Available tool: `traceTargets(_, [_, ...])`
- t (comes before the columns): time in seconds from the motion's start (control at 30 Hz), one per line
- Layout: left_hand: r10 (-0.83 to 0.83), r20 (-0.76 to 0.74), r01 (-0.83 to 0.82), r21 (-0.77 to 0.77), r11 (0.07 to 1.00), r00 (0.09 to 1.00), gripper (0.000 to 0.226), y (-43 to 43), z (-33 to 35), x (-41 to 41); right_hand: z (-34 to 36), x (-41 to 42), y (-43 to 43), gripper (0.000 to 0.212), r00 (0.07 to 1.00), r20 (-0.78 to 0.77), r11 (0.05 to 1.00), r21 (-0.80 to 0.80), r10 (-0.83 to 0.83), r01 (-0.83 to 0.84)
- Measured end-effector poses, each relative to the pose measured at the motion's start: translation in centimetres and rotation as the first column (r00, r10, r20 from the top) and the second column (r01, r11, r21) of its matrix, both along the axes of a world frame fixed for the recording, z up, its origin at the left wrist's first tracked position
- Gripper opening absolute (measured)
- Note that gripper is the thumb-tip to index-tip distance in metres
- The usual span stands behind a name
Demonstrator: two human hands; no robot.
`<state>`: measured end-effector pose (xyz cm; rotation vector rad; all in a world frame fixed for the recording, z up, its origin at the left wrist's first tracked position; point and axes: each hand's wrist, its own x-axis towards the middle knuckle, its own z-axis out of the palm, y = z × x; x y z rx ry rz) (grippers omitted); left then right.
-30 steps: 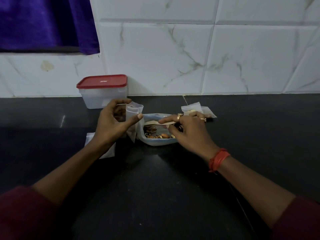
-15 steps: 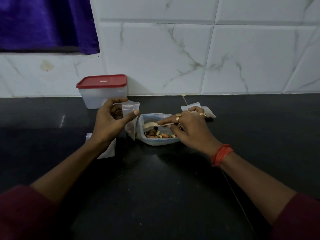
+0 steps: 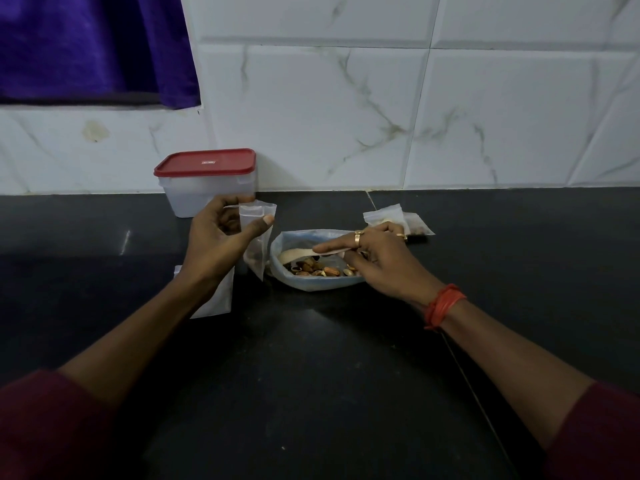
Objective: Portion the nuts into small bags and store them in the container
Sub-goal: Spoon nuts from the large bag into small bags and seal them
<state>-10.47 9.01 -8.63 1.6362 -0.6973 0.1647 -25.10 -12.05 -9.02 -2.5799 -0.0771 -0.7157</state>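
Near the middle of the frame, the left hand (image 3: 221, 244) pinched a small clear bag (image 3: 258, 216) upright between thumb and fingers. Just right of it, the right hand (image 3: 384, 265) gripped a pale spoon (image 3: 289, 255), its bowl over the nuts (image 3: 317, 270) in the large open bag (image 3: 311, 287) on the dark counter (image 3: 311, 375). The container (image 3: 194, 199), its red lid on, stood behind the left hand against the wall. Filled packets (image 3: 384, 216) lay behind the right hand, and flat bags (image 3: 216, 299) lay under the left wrist.
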Motion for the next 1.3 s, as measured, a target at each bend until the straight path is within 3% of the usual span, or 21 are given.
traceTargets(0.13, [-0.007,0.002,0.007,0.016,1.0,1.0,0.049,0.0,-0.1,0.0,-0.1,0.2,-0.5,0.047,1.0,0.002,0.992,-0.127,-0.023,0.023])
traceTargets(0.27, [-0.013,0.002,0.013,0.011,1.0,1.0,0.048,0.1,0.0,-0.1,0.5,-0.1,-0.5,0.039,0.987,0.141,0.967,-0.231,-0.073,0.105])
traceTargets(0.37, [-0.018,-0.001,0.018,0.02,1.0,1.0,0.048,0.2,0.1,-0.1,0.6,-0.1,-0.5,0.036,0.968,0.232,0.965,-0.214,-0.1,0.151])
traceTargets(0.47, [-0.05,-0.015,0.051,0.05,0.997,0.999,0.049,0.1,0.0,-0.2,0.1,0.1,-0.2,0.038,0.988,0.156,0.981,-0.189,-0.017,0.047])
traceTargets(0.57, [-0.102,-0.054,0.107,0.1,0.989,0.993,0.048,0.1,-0.1,-0.2,0.1,0.1,-0.1,0.038,0.995,0.093,0.962,-0.272,0.032,-0.005])
traceTargets(0.7, [-0.152,-0.079,0.163,0.159,0.974,0.985,0.057,0.0,-0.1,-0.4,0.9,-0.4,-1.0,0.033,0.974,0.225,0.902,-0.415,-0.028,0.122])
traceTargets(0.8, [-0.175,-0.082,0.188,0.2,0.962,0.981,0.063,0.2,0.0,-0.1,0.8,-0.4,-0.9,0.033,0.963,0.267,0.924,-0.359,-0.035,0.133])
traceTargets(0.93, [-0.217,-0.099,0.234,0.23,0.945,0.971,0.07,0.4,0.1,-0.1,0.3,-0.1,-0.2,0.037,0.99,0.131,0.941,-0.338,0.052,-0.005])
traceTargets(1.17, [-0.25,-0.121,0.273,0.236,0.933,0.961,0.064,0.5,0.3,-0.1,1.1,-0.7,-1.1,0.029,0.952,0.292,0.966,-0.203,-0.095,0.158])
traceTargets(1.3, [-0.257,-0.108,0.277,0.262,0.925,0.96,0.058,0.5,0.1,0.0,0.7,-0.7,-1.2,0.026,0.942,0.318,0.954,-0.23,-0.111,0.19])
